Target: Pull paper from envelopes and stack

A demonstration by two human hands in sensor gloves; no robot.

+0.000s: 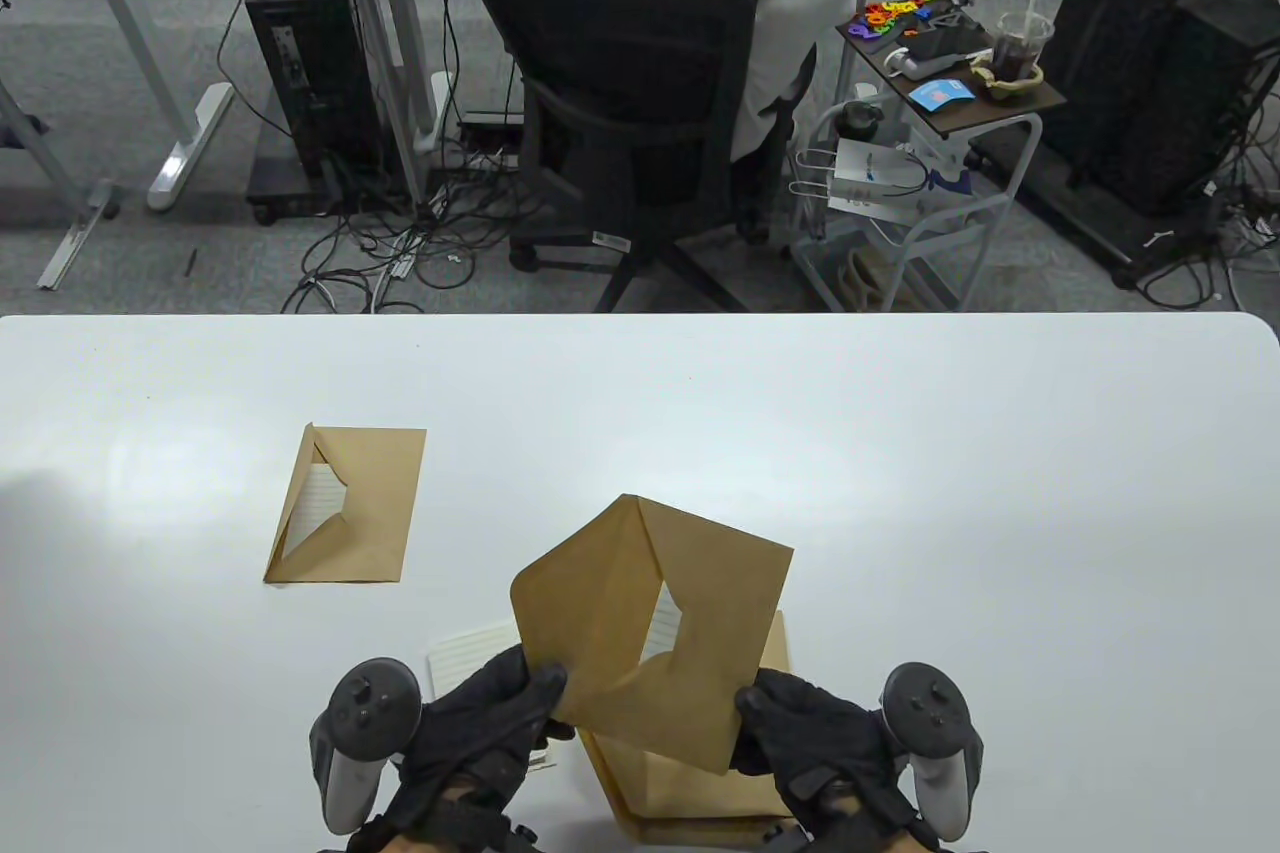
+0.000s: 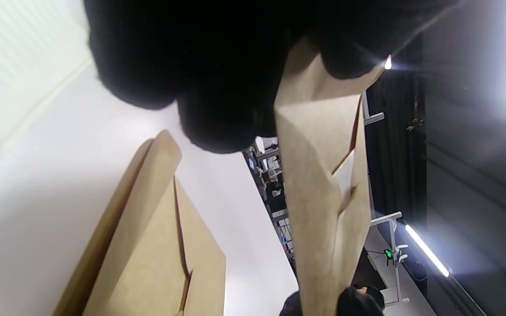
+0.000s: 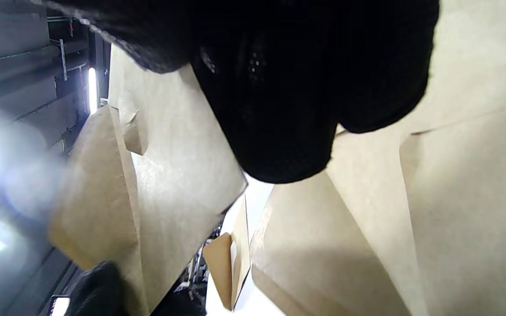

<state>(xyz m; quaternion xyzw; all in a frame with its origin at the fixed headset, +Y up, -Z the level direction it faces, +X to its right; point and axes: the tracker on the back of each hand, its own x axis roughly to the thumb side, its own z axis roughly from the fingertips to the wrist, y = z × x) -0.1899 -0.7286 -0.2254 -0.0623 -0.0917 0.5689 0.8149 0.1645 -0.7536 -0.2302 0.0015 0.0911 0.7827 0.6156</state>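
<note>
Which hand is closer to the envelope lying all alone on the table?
Left. The left hand is below and just right of the lone envelope, gripping the lifted envelope. The right hand grips that envelope's other edge, farther away.

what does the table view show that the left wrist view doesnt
Only the table view shows the second envelope lying apart at the left with lined paper inside, the right hand gripping the held envelope's lower edge, and both trackers. Only the left wrist view shows the held envelope edge-on, with white paper in its opening. Both show the left hand gripping that envelope, the envelope stack beneath, and the white table.
</note>
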